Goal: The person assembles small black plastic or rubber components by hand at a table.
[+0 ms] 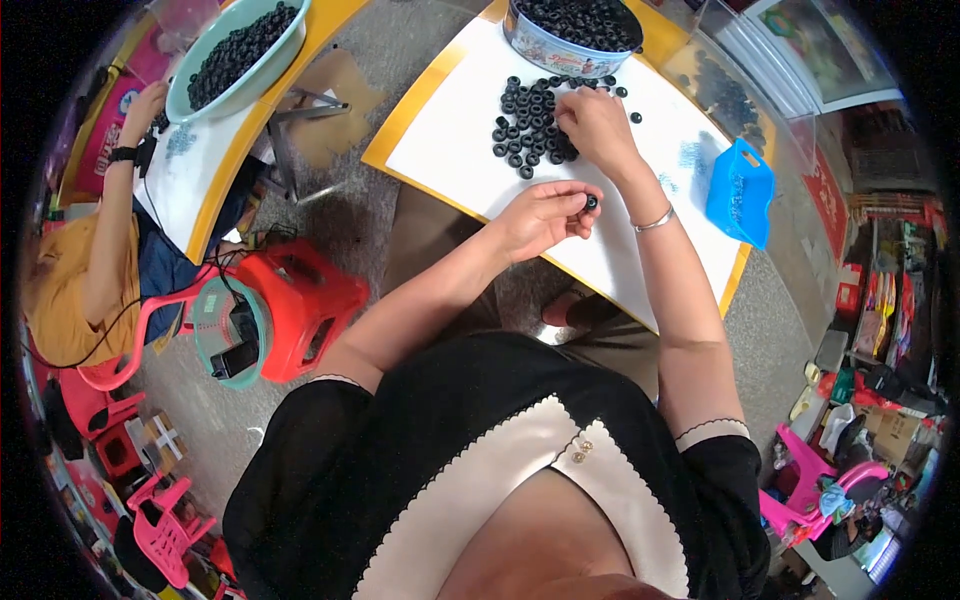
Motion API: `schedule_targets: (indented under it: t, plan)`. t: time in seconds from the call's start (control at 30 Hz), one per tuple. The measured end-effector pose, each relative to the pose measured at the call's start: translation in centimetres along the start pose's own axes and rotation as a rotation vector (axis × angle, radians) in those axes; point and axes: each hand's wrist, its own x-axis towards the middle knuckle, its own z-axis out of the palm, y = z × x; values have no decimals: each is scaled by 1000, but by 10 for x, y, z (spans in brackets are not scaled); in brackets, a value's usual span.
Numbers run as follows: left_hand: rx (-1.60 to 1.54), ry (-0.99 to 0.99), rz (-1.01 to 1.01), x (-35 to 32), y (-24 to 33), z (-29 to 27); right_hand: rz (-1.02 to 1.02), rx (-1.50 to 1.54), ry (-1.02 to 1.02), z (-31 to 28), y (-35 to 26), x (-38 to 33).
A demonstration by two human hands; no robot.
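Left hand: she's curling it closed over the near edge of the table, pinching a small black ring between thumb and fingertips. Looks like more rings might be tucked in the palm, can't really tell.

Right hand: it's reaching into the pile of black rings, fingers bent down and touching the right side of the pile. Whether it's actually gripping one, I can't tell from here.

Pile: it's sitting on the white tabletop toward the far edge, a few strays rolling off toward the right.

Tin: round metal tin right at the far edge, just behind the pile, packed full of the same rings.

Blue basket: small plastic one, hanging out at the right edge of the table.

Next table over: another person's hand is working beside a green basin that's also loaded with rings.

Floor: red plastic stool between the two tables.
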Motion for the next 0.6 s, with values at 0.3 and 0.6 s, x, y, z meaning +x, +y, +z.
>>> schedule_targets:
  t: [0.3,0.6]
  plan:
    - [35,-7,26,0,0,1,-39,-65,37,-2,-5,-5]
    - [13,13,45,-3,-3,1,446,1250,253,-28,3,-46]
